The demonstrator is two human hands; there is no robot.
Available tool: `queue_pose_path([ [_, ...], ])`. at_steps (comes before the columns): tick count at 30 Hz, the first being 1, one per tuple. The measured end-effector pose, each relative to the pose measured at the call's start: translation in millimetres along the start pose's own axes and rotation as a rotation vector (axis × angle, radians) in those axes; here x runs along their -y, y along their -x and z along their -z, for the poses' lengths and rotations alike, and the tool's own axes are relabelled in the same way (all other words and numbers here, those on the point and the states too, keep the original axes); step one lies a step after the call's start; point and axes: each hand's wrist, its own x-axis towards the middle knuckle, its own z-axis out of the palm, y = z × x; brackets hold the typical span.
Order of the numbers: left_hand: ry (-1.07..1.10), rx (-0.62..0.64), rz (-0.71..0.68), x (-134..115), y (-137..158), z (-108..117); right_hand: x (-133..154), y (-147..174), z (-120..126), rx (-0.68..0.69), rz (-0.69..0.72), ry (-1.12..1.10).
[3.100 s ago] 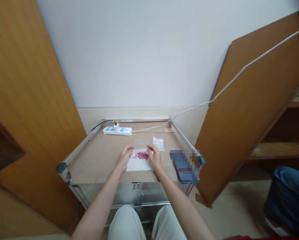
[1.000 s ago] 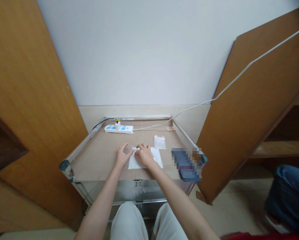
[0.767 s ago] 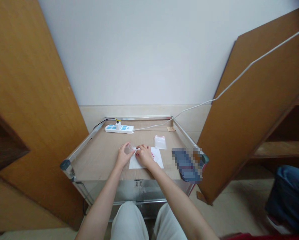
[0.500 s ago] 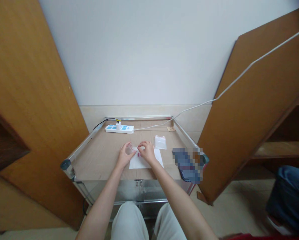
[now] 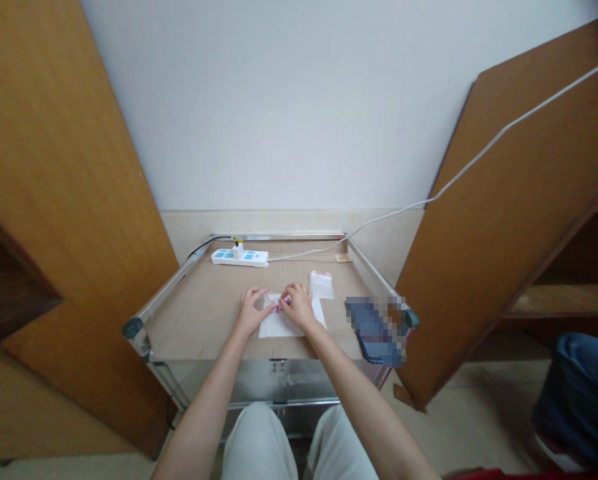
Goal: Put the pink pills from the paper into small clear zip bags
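My left hand [image 5: 253, 312] is curled, thumb and fingers pinching the edge of a small clear plastic bag [image 5: 265, 300]. The bag is faint, partly hidden by the fingers. Beside it, my right hand [image 5: 299, 305] has its thumb and fingertips drawn together over several small pinkish-red pieces [image 5: 279, 308]. What exactly sits between those fingertips is too small to tell. Under both hands lies a sheet of white paper [image 5: 279, 327]. More clear plastic bags [image 5: 321, 285] lie just beyond the right hand.
A white power strip [image 5: 239, 257] with a plug in it lies at the back left of the brown tabletop [image 5: 193, 320]. Its white cable [image 5: 389, 215] runs off to the right. A dark, blurred-out item [image 5: 373, 333] lies at the right. A person's knee [image 5: 573, 393] shows far right.
My right hand has shifted slightly right and down, fingertips lower over the pinkish-red pieces. The clear bag at my left hand appears lower and flatter; the left hand has barely moved.
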Motion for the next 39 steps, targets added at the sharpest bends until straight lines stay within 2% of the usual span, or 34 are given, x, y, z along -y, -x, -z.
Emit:
queue_pose_path([
  [6,-0.05,0.035,-0.007,0,0,0,10,4,8,0.188,0.118,0.18],
  [14,-0.048,0.046,-0.021,2,1,-1,15,4,3,0.267,0.101,0.287],
  [26,-0.033,0.043,-0.018,-1,1,0,12,1,-3,0.198,0.073,0.224],
  [34,-0.002,0.059,-0.004,0,1,-1,7,-14,-2,0.061,-0.19,-0.02],
  [39,0.015,0.072,-0.019,2,0,-2,6,-16,-5,0.112,-0.083,-0.115],
])
